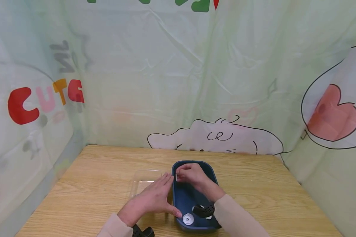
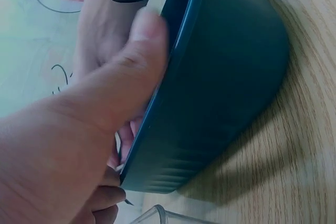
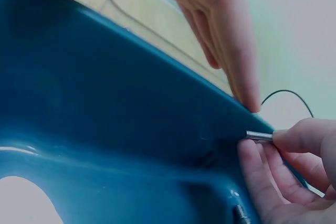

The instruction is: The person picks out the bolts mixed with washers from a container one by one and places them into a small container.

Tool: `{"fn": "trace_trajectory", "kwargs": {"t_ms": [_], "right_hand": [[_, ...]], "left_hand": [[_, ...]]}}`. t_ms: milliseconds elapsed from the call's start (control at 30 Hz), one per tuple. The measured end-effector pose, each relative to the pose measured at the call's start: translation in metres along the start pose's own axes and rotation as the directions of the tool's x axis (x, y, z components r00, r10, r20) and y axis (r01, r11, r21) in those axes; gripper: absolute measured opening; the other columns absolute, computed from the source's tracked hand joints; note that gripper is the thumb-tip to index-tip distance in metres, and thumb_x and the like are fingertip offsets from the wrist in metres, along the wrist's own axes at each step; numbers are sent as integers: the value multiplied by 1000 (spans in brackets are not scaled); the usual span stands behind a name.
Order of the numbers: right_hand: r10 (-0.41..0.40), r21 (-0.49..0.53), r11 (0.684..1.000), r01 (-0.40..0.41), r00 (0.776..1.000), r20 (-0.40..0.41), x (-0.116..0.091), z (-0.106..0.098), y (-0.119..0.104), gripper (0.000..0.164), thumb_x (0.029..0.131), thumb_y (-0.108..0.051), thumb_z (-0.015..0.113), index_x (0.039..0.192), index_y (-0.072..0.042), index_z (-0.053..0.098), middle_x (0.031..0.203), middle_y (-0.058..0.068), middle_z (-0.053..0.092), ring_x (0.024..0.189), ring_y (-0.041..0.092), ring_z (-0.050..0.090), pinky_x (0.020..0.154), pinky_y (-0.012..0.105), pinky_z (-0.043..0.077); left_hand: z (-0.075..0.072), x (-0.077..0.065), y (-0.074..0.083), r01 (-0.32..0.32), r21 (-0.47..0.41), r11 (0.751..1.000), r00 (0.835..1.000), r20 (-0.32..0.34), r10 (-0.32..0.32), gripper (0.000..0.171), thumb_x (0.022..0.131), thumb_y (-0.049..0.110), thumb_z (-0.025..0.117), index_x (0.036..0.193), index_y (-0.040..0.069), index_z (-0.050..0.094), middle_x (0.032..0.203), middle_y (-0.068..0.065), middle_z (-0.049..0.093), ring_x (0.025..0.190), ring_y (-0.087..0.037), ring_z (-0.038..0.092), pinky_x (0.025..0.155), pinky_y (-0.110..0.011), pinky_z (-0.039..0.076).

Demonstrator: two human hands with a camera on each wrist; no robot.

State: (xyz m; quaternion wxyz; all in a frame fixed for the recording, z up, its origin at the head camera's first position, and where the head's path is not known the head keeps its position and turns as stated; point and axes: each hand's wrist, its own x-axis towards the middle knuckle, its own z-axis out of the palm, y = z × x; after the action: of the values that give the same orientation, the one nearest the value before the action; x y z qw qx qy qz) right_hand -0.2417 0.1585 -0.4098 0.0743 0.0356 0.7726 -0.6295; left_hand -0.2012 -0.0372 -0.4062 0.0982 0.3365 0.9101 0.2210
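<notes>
Pale green and white cloth (image 1: 121, 72), creased and softly wrinkled, hangs behind the tabletop (image 1: 261, 184) and along its left and right sides. The tabletop is light brown with wood grain. On the left, multicoloured letters (image 1: 23, 115) spell "CUTE"; grey marks (image 1: 63, 61) above them look like reversed print showing through, though they are too faint to be sure. A black-outlined cartoon animal (image 1: 192, 138) lies along the back, and a pink heart (image 1: 333, 115) marks the right side. The light is soft and even.
</notes>
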Motion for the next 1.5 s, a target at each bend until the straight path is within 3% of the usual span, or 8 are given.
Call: {"fn": "trace_trajectory", "kwargs": {"t_ms": [500, 800, 1200, 1500], "right_hand": [[-39, 88, 996, 32, 997, 69, -1, -1, -20, 25, 95, -5, 63, 112, 12, 64, 95, 17, 72, 80, 18, 73, 79, 33, 62], [-62, 69, 996, 54, 990, 123, -3, 15, -31, 18, 95, -5, 63, 106, 9, 67, 98, 22, 72, 80, 19, 72, 81, 35, 62], [-75, 30, 997, 70, 977, 201, -3, 39, -39, 19, 94, -4, 64, 106, 10, 67, 95, 22, 73, 78, 18, 73, 86, 42, 60], [-64, -17, 997, 69, 974, 216, -4, 58, -36, 15, 94, -3, 63, 101, 9, 69, 86, 18, 72, 72, 18, 71, 80, 40, 62]], "left_hand": [[-13, -11, -7, 30, 18, 999, 998, -56, -29, 124, 69, 73, 74, 156, 0, 24, 165, -18, 20, 154, -32, 17, 122, -51, 26], [-20, -20, -23, 30, -18, 999, 995, -94, -31, 127, 68, 73, 75, 155, -4, 23, 164, -21, 19, 154, -35, 16, 121, -53, 26], [-28, -36, -41, 99, -78, 992, 980, -164, -111, 125, 67, 68, 79, 154, -4, 25, 164, -20, 19, 154, -35, 15, 122, -54, 24], [-27, -45, -55, 146, -87, 985, 967, -197, -161, 126, 66, 66, 81, 154, -6, 25, 164, -22, 18, 154, -36, 14, 123, -53, 22]]}}
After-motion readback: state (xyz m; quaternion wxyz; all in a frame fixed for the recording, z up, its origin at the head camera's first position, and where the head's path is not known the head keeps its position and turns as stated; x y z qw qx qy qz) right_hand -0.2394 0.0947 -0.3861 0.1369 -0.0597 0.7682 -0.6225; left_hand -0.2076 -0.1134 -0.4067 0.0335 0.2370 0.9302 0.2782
